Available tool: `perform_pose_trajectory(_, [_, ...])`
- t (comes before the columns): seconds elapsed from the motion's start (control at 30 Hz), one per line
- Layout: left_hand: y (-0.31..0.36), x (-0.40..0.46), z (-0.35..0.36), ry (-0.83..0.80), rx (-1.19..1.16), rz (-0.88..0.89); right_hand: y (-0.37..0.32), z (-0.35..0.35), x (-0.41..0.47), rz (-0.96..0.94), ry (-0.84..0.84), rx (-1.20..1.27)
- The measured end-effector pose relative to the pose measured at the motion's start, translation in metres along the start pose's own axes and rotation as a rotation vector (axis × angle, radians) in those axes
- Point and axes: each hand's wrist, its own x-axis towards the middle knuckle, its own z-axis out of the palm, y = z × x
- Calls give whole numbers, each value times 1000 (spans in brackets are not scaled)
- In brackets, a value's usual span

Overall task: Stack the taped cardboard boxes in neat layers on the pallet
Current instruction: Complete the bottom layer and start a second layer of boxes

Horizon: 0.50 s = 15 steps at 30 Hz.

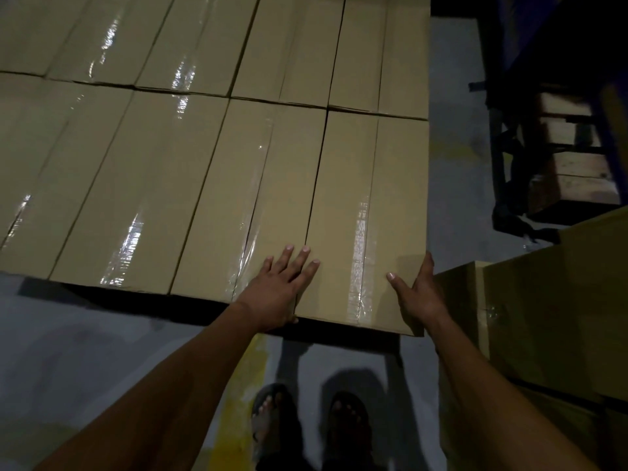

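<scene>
at the near right corner of the stack, the last box (360, 226) lies long-ways in the front row, its taped seam up, its left side against the neighbour box (251, 205). its near end juts a little past the front edge of the row, out over the grey floor (68, 351).

the left hand (283, 283) lies flat and spread across the seam between the two boxes, fingers released, with the thumb hooked under the near edge. the right hand (419, 294) is open too, palm pressed to the box's outer right side, thumb on top; neither hand grips anything.

the step looks like squaring this box into the layer. to do it well, push forward from the near end until it sits flush with the row, while the right palm keeps it tight against its neighbour so no gap opens. keep the top level with the others, and check that the far end meets the back row (339, 49). the pallet itself is hidden under the boxes. more boxes (543, 300) wait at the right, just beside the right hand.
</scene>
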Motion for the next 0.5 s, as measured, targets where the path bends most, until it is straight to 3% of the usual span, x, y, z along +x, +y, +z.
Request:
perform_pose_trajectory(0.17, [6,-3,-4,-30,8,-20,-11,14,-16,-37,98,-187])
perform_pose_trajectory(0.27, [13,-6,-14,-107,-16,-35,-16,23,-28,-61,83,-475])
perform_pose_trajectory(0.37, [16,-17,-41,-206,-95,-24,-28,21,-45,-68,-73,-665])
perform_pose_trajectory(0.5, [4,-43,-87,-328,-170,-68,-61,3,-72,-138,-308,-646])
